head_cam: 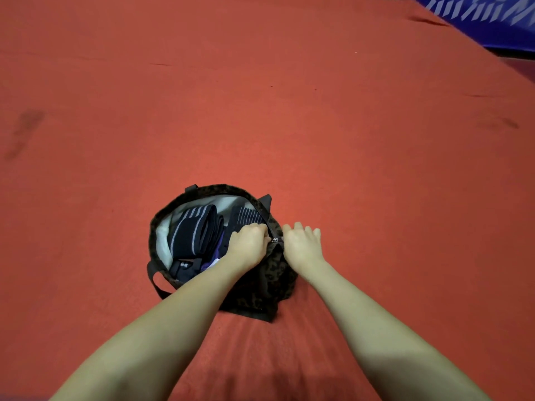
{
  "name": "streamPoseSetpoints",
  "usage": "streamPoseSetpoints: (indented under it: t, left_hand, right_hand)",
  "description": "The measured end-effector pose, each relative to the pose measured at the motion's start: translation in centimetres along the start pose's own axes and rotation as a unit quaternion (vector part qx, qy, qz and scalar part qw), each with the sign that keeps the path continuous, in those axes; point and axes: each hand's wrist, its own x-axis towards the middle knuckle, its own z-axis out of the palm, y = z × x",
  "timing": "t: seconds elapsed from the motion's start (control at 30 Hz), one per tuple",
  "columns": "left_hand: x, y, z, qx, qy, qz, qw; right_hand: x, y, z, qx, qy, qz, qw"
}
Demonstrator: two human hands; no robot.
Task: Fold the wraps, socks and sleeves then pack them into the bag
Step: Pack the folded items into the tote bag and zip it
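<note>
Gripping the near rim of the dark leopard-print fabric bag [260, 282], the left hand [249, 245] has its fingers curled over the edge beside the small metal zipper pull [274, 240]. Right hand [301, 244] rests on the bag's outer side, fingers loosely spread. Folded black grey-striped wraps [191, 230] sit inside; the label is too blurry to read. Everything's on a red cloth surface [260, 111].

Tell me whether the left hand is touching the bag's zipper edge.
Touching. The head view shows the left hand with its fingers curled over the zipper edge of the bag, no gap visible.
</note>
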Motion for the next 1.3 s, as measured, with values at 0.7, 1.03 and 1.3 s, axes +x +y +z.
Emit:
streamPoseSetpoints:
  t: [0.7,1.03,1.3]
  left_hand:
    - [-0.3,1.7,-2.7,0.009,-0.01,-0.067,0.998]
    - [-2.0,-4.7,-2.9,0.077,-0.007,0.072,0.994]
    - [-2.5,-9.0,-3.3,0.135,0.017,0.186,0.973]
  right_hand:
    - [-1.8,-0.3,-1.1,0.087,0.1,0.036,0.99]
    - [0.3,-1.9,-1.5,0.054,0.072,0.002,0.996]
    - [3.6,-5.7,-1.8,0.077,0.142,-0.098,0.982]
